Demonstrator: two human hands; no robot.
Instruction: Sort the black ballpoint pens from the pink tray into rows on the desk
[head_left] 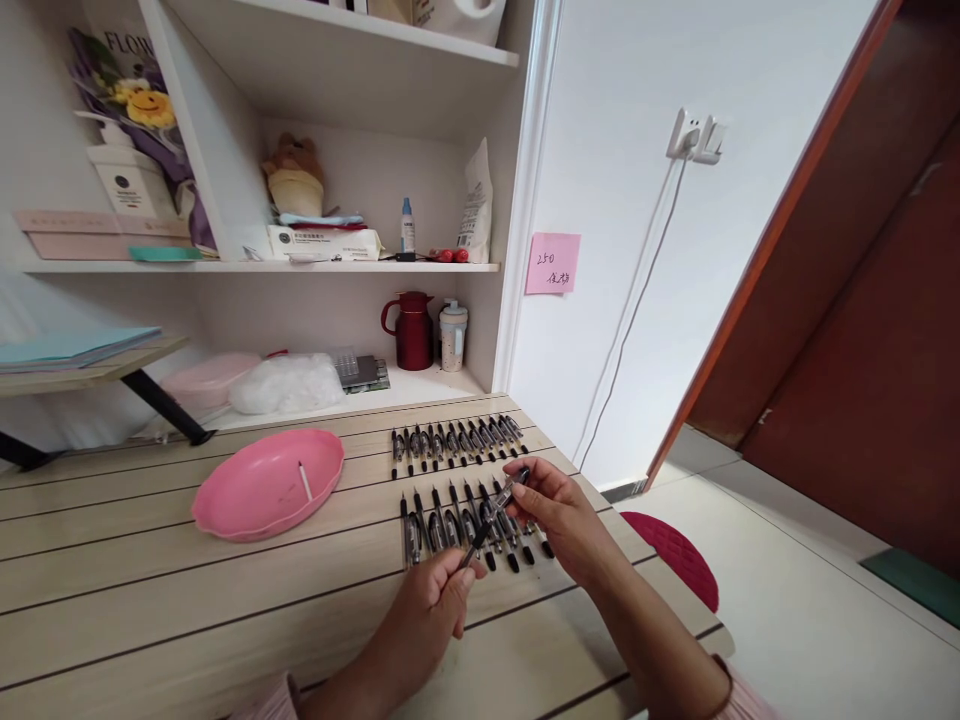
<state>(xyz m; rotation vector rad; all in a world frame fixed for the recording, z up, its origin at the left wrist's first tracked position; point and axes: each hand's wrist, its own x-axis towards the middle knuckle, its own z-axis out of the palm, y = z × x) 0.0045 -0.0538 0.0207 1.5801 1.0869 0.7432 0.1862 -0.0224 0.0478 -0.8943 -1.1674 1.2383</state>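
A black-and-clear pen (487,522) slants between my two hands above the table. My left hand (431,612) pinches its lower end between thumb and fingers. At the upper, black end, the fingers of my right hand (559,515) are closed around it. Whether the cap is on the pen is hard to make out. Below and behind my hands lies a row of similar pens (437,520), tips pointing away from me, with caps beside them. Farther back is a second row of pens and caps (454,442). My right hand partly covers the nearer row.
A pink scalloped dish (225,508) holds a thin white stick (304,480), to the left on the slatted table (187,610). Behind stand shelves with a red jug (414,332) and a cup (453,338). A round red stool (671,555) sits beyond the table's right edge.
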